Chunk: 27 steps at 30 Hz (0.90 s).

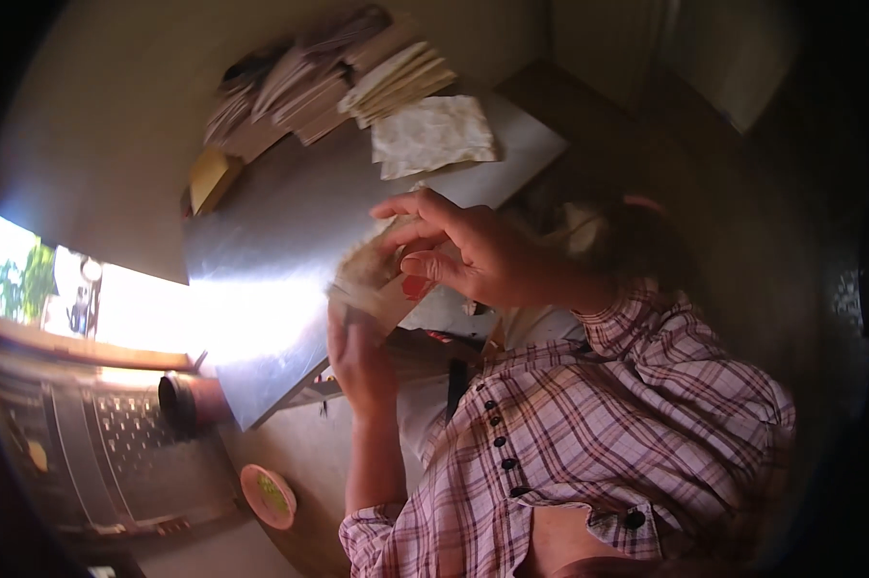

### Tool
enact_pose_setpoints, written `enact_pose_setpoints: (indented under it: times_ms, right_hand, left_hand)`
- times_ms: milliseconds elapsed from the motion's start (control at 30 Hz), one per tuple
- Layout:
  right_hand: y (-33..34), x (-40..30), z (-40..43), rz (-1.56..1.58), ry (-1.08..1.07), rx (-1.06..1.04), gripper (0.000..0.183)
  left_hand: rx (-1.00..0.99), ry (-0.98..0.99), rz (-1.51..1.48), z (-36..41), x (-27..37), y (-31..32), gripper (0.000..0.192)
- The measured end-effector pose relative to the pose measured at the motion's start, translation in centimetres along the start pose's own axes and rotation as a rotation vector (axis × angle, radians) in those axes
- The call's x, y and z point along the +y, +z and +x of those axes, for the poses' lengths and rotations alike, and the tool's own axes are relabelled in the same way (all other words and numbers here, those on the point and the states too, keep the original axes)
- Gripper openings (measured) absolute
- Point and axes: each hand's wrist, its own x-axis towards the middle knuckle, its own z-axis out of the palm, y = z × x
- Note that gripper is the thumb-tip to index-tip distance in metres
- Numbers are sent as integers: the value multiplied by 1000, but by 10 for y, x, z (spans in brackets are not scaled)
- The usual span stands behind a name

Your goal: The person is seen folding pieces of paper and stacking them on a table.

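My left hand (366, 357) holds a pale, flat packet or folded sheet (394, 307), which has a red mark on its face. Crumpled, light brown material (366, 267) lies along its upper side; motion blur hides whether it is paper, plastic or cloth. My right hand (467, 246) is over the packet's upper end, its fingers bent and spread against the crumpled part, its thumb apart from them. Both hands are above the near edge of a shiny metal tabletop (282, 224). Beyond them lies a wrinkled, off-white flat packet (434, 137).
Stacks of flat, pale packets (398, 83) and brownish ones (311, 94) line the table's far side, near a yellow block-like object (214, 179). A dark-mouthed pot or bucket (196, 401) stands past the left corner. A pink bowl (268, 497) with green contents sits lower left.
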Motion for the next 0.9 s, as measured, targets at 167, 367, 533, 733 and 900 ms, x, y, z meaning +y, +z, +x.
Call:
enact_pose_setpoints:
  times_ms: [167, 367, 533, 733, 900]
  right_hand:
    - [34, 28, 39, -353, -342, -140, 47]
    - [41, 43, 69, -911, -744, -188, 27]
    - [51, 68, 83, -952, -809, -241, 28]
    - [52, 90, 103, -875, -646, -162, 27]
    - [43, 80, 92, -1060, -702, -286, 22]
  left_hand:
    - [165, 84, 53, 23, -17, -44, 49]
    - [206, -356, -912, 71, -19, -77, 48]
    - [49, -417, -1041, 98, -55, -82, 53]
    - [87, -464, -842, 123, -80, -79, 52]
    - [168, -357, -441, 133, -73, -83, 49]
